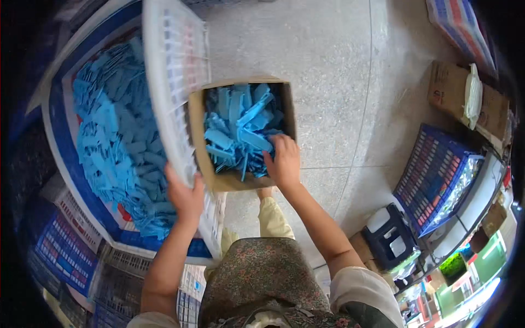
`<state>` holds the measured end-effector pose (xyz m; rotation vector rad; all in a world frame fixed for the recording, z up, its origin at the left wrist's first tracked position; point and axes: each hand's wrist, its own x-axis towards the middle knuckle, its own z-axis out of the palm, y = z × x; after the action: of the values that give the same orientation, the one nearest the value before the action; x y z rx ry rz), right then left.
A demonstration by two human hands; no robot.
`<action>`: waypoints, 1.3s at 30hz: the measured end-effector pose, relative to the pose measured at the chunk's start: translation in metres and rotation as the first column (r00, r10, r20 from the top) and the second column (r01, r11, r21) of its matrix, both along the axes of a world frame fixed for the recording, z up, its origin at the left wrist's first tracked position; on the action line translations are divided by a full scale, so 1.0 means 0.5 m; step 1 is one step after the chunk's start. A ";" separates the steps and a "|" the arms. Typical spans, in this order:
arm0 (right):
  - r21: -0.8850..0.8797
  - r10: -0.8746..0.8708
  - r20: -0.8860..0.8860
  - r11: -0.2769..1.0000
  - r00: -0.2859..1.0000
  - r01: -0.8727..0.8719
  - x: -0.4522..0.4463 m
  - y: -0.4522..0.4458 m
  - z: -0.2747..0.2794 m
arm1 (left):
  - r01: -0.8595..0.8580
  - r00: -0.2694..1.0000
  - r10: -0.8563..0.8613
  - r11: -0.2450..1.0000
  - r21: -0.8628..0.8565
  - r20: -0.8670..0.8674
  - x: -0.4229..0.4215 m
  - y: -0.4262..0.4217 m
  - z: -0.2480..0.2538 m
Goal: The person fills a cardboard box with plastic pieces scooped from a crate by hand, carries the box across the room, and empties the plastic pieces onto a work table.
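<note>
On white crate (pixel 157 76), left hand (pixel 186 201) spread, on blue strips (pixel 239 117), right hand (pixel 285 165) seemingly curled

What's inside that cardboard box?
Inside the box is a pile of blue strips. The right hand hides part of one side. The top strips hide whatever is underneath, so the bottom can't be seen.
</note>
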<state>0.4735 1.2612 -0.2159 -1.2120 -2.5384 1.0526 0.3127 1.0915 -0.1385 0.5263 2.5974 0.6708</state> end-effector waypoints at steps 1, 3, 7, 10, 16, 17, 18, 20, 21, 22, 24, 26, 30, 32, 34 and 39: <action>0.010 -0.077 -0.018 0.997 0.997 0.077 -0.019 -0.018 0.026 | -0.006 1.000 0.006 1.000 -0.016 -0.003 0.000 -0.006 -0.009; 0.037 -0.093 -0.161 0.994 0.983 0.100 -0.055 -0.047 0.098 | -0.038 0.996 0.042 0.998 -0.051 0.083 -0.005 0.002 0.000; -0.027 -0.003 -0.389 1.000 0.921 -0.008 -0.170 -0.183 0.239 | -0.029 0.985 0.016 0.997 0.072 0.173 -0.021 -0.008 0.000; -0.146 0.113 -0.513 0.965 0.851 -0.216 -0.287 -0.310 0.301 | -0.117 0.952 -0.067 0.823 0.555 0.299 -0.029 -0.107 -0.061; -0.583 0.493 0.162 0.747 0.855 -0.321 -0.399 -0.611 -0.059 | -0.659 0.740 0.670 0.738 0.145 -0.048 -0.087 -0.566 -0.096; -0.590 0.504 0.154 0.737 0.850 -0.330 -0.407 -0.651 -0.060 | -0.675 0.702 0.656 0.737 0.035 -0.278 -0.114 -0.652 -0.089; -0.427 0.312 0.425 0.897 0.850 -0.116 -0.410 -0.692 -0.055 | -0.678 0.691 0.625 0.734 -0.027 -0.362 -0.146 -0.729 -0.095; -0.199 0.077 0.637 0.978 0.767 0.067 -0.399 -0.772 -0.045 | -0.689 0.678 0.589 0.718 -0.099 -0.440 -0.202 -0.858 -0.129; -0.101 0.009 0.553 0.993 0.833 0.057 -0.384 -0.805 -0.038 | -0.671 0.733 0.573 0.696 -0.254 -0.366 -0.225 -0.909 -0.152; 0.002 -0.056 0.453 0.998 0.890 0.062 -0.375 -0.833 -0.032 | -0.626 0.779 0.560 0.671 -0.398 -0.281 -0.248 -0.941 -0.172; 0.009 -0.038 0.406 0.999 0.913 0.038 -0.350 -0.881 -0.019 | -0.614 0.784 0.608 0.731 -0.298 -0.125 -0.281 -0.977 -0.189; 0.028 -0.021 0.358 1.000 0.933 0.012 -0.339 -0.905 -0.014 | -0.610 0.778 0.626 0.771 -0.183 0.046 -0.302 -1.015 -0.262; -0.171 0.036 0.244 0.985 0.969 0.007 -0.338 -0.883 0.007 | -0.599 0.741 0.665 0.717 -0.356 0.094 -0.275 -0.979 -0.289; -0.297 0.030 0.245 0.954 0.969 0.046 -0.340 -0.859 0.002 | -0.759 0.590 0.788 0.616 -0.209 0.179 -0.243 -0.945 -0.256; -0.316 0.234 0.366 0.942 0.901 -0.117 -0.338 -0.834 -0.013 | -0.861 0.508 0.861 0.508 0.015 0.037 -0.197 -0.956 -0.286; -0.044 0.430 0.411 0.890 0.804 -0.454 -0.333 -0.882 -0.004 | -0.820 0.503 0.820 0.553 -0.150 0.272 -0.200 -0.901 -0.193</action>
<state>0.3070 0.8201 -0.2180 -0.9165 -3.2741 0.8544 0.2128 0.6410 -0.2352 -0.8751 2.4048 0.9268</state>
